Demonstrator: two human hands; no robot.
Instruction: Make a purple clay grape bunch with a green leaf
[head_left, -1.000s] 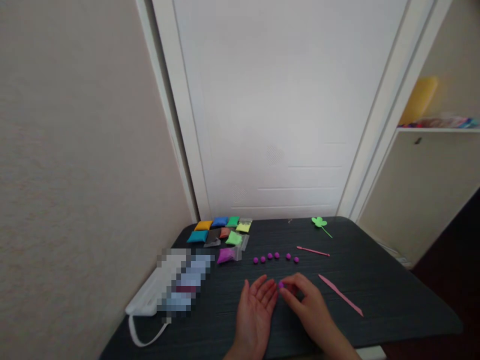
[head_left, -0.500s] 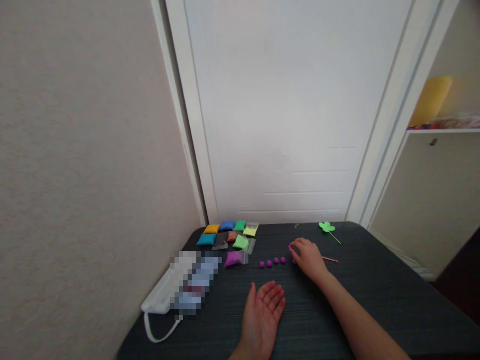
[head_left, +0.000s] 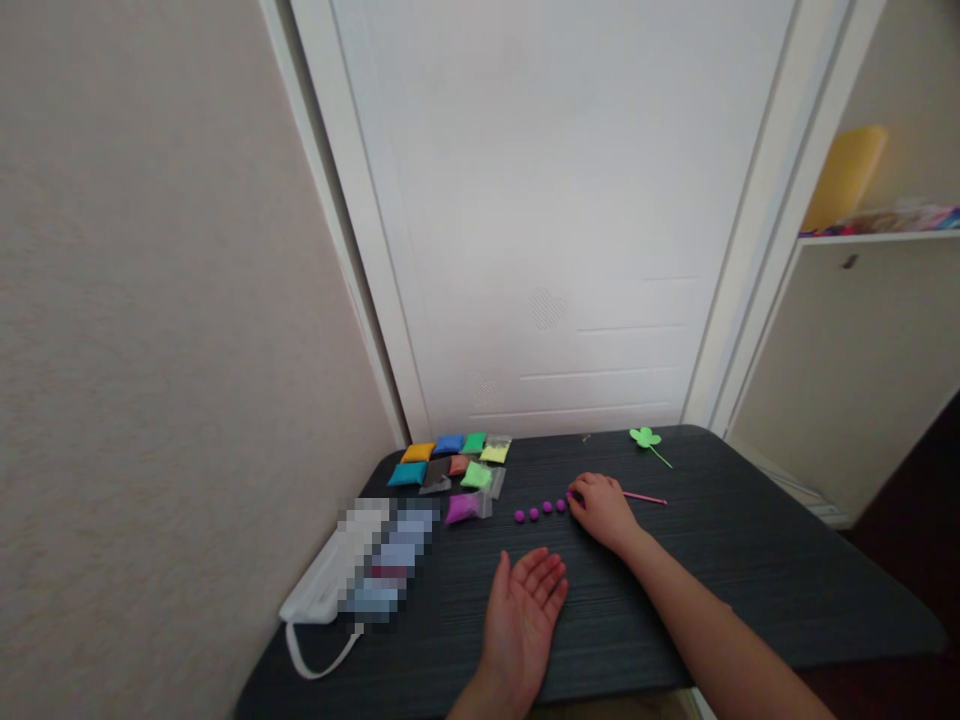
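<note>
My left hand (head_left: 523, 615) rests palm up near the table's front edge, fingers stretched and nothing lying in the palm. Over the table further back, my right hand (head_left: 604, 512) is closed with its fingertips on a small purple ball (head_left: 569, 495), partly hidden by the fingers. To the left of those fingertips, several similar purple balls (head_left: 547, 507) lie in a row on the dark table. A thin pink stick (head_left: 646, 498) sticks out to the right from behind my right hand; its other end is hidden.
Several small bags of coloured clay (head_left: 407, 474) lie at the back left, with a purple bag (head_left: 463, 507) nearest. A white strapped item (head_left: 319, 590), partly pixelated, lies at the left edge. A green flower shape (head_left: 645, 438) lies at the back right, before a white door (head_left: 555, 200).
My right hand has moved left and down with the purple ball, to the end of the row. My left hand stays open. The view has shifted slightly.
</note>
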